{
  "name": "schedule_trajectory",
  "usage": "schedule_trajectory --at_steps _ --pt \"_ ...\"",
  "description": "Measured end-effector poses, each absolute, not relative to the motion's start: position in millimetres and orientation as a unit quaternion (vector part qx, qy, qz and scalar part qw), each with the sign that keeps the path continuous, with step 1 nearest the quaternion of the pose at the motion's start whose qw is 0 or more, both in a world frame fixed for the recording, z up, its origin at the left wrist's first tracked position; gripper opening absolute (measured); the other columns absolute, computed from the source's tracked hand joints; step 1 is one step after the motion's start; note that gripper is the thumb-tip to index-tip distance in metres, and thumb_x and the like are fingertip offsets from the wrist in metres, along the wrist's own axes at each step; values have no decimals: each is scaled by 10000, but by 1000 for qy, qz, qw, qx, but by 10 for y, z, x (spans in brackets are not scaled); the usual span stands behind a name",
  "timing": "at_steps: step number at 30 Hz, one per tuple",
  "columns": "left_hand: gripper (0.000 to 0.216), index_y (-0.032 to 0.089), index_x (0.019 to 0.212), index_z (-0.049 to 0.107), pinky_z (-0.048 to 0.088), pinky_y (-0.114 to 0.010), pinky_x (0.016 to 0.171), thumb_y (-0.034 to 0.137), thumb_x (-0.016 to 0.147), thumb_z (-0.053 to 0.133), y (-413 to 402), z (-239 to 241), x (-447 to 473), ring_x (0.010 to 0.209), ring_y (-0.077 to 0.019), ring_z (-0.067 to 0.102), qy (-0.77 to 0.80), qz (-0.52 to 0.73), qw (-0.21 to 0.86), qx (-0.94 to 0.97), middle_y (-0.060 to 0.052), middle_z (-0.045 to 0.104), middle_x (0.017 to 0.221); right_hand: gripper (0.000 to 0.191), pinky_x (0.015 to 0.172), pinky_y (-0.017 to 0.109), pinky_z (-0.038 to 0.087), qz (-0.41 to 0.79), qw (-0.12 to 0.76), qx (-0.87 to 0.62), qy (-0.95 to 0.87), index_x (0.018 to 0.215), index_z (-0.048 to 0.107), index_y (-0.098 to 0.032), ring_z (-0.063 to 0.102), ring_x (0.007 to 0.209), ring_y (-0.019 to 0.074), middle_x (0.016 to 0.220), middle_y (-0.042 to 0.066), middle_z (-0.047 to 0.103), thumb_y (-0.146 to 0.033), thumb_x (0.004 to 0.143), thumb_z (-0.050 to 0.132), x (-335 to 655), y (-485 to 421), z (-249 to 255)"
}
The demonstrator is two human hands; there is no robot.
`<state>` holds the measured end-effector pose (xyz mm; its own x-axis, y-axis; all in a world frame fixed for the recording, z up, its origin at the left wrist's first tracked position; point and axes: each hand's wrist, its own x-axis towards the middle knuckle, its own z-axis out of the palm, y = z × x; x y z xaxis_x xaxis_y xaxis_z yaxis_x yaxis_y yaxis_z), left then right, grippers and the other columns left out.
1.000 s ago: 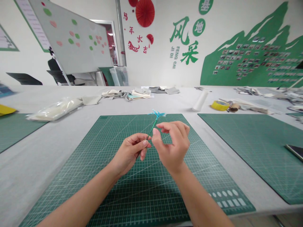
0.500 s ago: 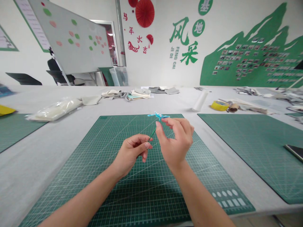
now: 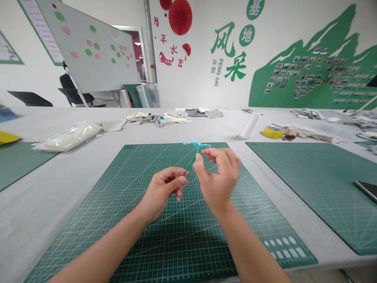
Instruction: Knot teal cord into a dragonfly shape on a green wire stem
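A small blue artificial flower (image 3: 196, 144) with white tips at its centre stands on a thin green stem (image 3: 190, 163), tilted up to the right. My left hand (image 3: 166, 188) is closed on the lower stem, pinching it between thumb and fingers. Just under the petals is my right hand (image 3: 219, 173), its thumb tip at the top of the stem. The right index finger is bent beside the bloom, with a small gap between it and the thumb. Both hands are above a green cutting mat (image 3: 141, 165) with a white grid.
More cutting mats lie at the right (image 3: 318, 188) and far left. A clear plastic bag (image 3: 70, 135), fabric scraps (image 3: 175, 116), a white roll (image 3: 249, 125) and yellow tape (image 3: 273, 131) are on the grey table behind. A dark flat device (image 3: 366, 188) rests on the right mat.
My right index finger has come slightly away from the petals, showing more of the flower's base. My left hand has shifted very slightly and keeps its pinch on the stem.
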<state>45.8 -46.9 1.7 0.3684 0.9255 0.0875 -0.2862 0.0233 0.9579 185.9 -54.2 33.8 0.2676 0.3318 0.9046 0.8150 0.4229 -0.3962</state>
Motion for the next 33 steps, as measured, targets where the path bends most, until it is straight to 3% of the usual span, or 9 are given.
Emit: schedule_trajectory --at_steps 3,9,17,21,28,33 --pt "146 156 903 643 444 -196 431 233 781 666 -462 -27 462 477 -67 519 308 478 624 537 -7 654 703 164 783 348 384 -194 622 -512 -560 782 578 -198 554 691 147 759 -11 634 -308 736 691 1856 -528 351" --pt "152 151 912 650 442 -187 431 228 782 667 -453 -42 461 475 -60 518 314 475 619 541 -6 649 704 61 794 328 373 -178 616 -513 -570 758 593 -193 544 681 123 700 -25 612 -186 818 593 1869 -530 351" --pt "138 152 908 652 403 -159 411 223 790 654 -453 29 440 453 -39 490 290 467 671 499 -12 657 726 79 785 332 368 -142 604 -494 -610 741 541 -184 502 673 120 692 -28 564 -180 811 578 1847 -545 315" --pt "135 156 912 653 402 -156 417 226 797 650 -447 14 431 451 -34 489 287 465 674 498 -9 656 731 29 782 344 390 -135 647 -464 -590 838 545 -174 517 726 135 777 4 582 -197 823 553 1845 -591 341" --pt "138 152 908 652 398 -150 408 225 791 657 -458 26 431 450 -31 483 295 463 670 500 -9 650 729 85 776 354 410 -102 646 -529 -542 864 632 -172 539 787 158 835 25 613 -230 807 605 1866 -561 365" --pt "142 150 896 649 391 -148 402 231 781 666 -465 37 435 448 -33 484 295 458 676 496 -11 648 719 103 761 347 412 -25 641 -537 -548 802 669 -190 533 704 139 731 -7 595 -267 824 603 1879 -534 366"
